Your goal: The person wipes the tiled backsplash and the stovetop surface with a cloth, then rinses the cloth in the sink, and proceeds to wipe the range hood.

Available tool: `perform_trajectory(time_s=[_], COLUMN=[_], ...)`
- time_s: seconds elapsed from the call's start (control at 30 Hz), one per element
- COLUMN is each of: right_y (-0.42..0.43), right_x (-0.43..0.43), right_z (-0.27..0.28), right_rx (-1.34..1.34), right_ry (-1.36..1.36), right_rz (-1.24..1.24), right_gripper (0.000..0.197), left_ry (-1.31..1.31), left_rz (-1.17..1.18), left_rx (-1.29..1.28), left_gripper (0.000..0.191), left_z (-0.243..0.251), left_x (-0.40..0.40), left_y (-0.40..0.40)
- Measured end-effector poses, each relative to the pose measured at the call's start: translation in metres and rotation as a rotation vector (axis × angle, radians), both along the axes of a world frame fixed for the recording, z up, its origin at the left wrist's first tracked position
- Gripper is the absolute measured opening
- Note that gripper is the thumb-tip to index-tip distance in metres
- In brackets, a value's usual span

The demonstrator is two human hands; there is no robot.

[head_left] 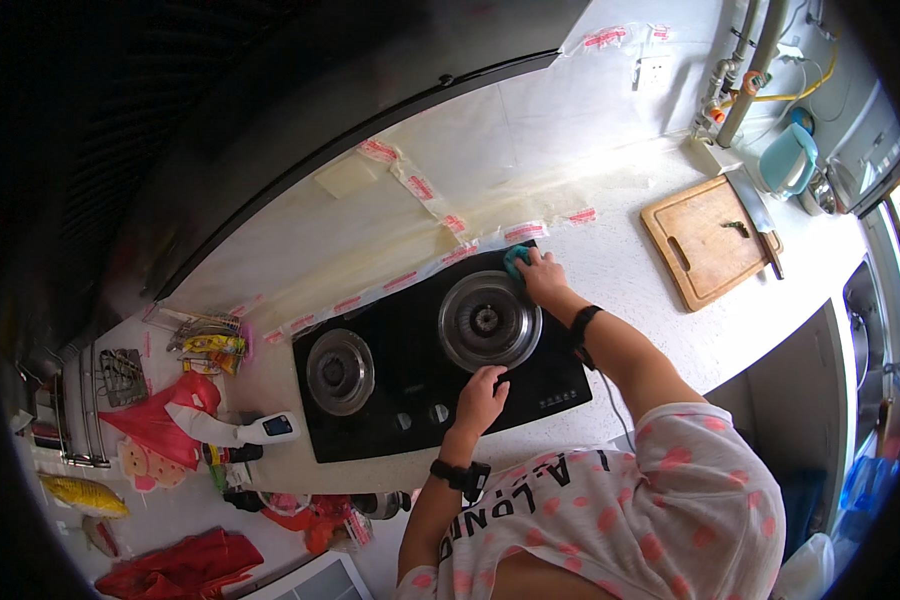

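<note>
A black two-burner gas cooktop (412, 337) is set in the white counter in front of me. At its far right corner, my right hand (544, 279) presses a teal cleaning cloth or pad (517, 262) against the surface. Just beneath it lies the larger round metal burner (489, 321), with no pot stand on it. My left hand (483, 397) rests near this burner's front rim, fingers loosely apart and holding nothing. The smaller burner (340, 372) is at the left, and two control knobs (438, 413) sit by the cooktop's front edge.
Right of the cooktop lie a wooden cutting board (701, 244) and a cleaver (754, 210), with a light-blue kettle (787, 161) beyond. A white bottle (270, 427) and a red plastic bag (172, 416) are at the left. The dark range hood (360, 127) overhangs the back.
</note>
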State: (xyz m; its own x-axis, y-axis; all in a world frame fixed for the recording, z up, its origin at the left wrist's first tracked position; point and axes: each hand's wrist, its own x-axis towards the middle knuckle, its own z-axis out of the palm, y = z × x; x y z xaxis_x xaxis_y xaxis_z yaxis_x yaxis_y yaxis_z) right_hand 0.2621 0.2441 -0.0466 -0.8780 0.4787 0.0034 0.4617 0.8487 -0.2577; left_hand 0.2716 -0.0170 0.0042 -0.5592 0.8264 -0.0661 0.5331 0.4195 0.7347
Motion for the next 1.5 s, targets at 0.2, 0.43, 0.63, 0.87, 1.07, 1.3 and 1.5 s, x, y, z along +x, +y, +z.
perform_trajectory(time_s=[0.2, 0.43, 0.63, 0.87, 1.07, 1.3, 1.5], right_y=[-0.015, 0.007, 0.008, 0.007, 0.049, 0.096, 0.126], right_x=[0.063, 0.021, -0.039, 0.025, 0.026, -0.009, 0.032], right_z=[0.011, 0.016, -0.001, 0.018, 0.030, 0.002, -0.002], right_rx=[-0.029, -0.022, 0.050, -0.081, -0.243, 0.064, 0.140], right_ry=[-0.143, -0.108, -0.005, -0.095, -0.008, -0.086, -0.229], right_rz=[0.104, 0.165, 0.116, 0.158, -0.101, -0.032, -0.268], right_gripper=[0.042, 0.042, 0.038, 0.038, 0.036, 0.039, 0.029], left_ry=[-0.039, -0.045, -0.028, -0.056, -0.084, -0.051, -0.092], left_rz=[0.037, 0.036, 0.039, 0.046, 0.000, 0.019, 0.028], left_rx=[-0.038, -0.021, -0.032, -0.052, -0.005, -0.036, -0.004], left_gripper=[0.025, 0.025, 0.025, 0.025, 0.023, 0.025, 0.023], left_z=[-0.001, 0.001, -0.003, -0.002, -0.010, -0.009, -0.011], left_x=[-0.005, -0.011, -0.014, -0.011, -0.012, -0.017, -0.021], left_y=[0.004, 0.022, 0.021, 0.022, 0.022, 0.033, 0.039])
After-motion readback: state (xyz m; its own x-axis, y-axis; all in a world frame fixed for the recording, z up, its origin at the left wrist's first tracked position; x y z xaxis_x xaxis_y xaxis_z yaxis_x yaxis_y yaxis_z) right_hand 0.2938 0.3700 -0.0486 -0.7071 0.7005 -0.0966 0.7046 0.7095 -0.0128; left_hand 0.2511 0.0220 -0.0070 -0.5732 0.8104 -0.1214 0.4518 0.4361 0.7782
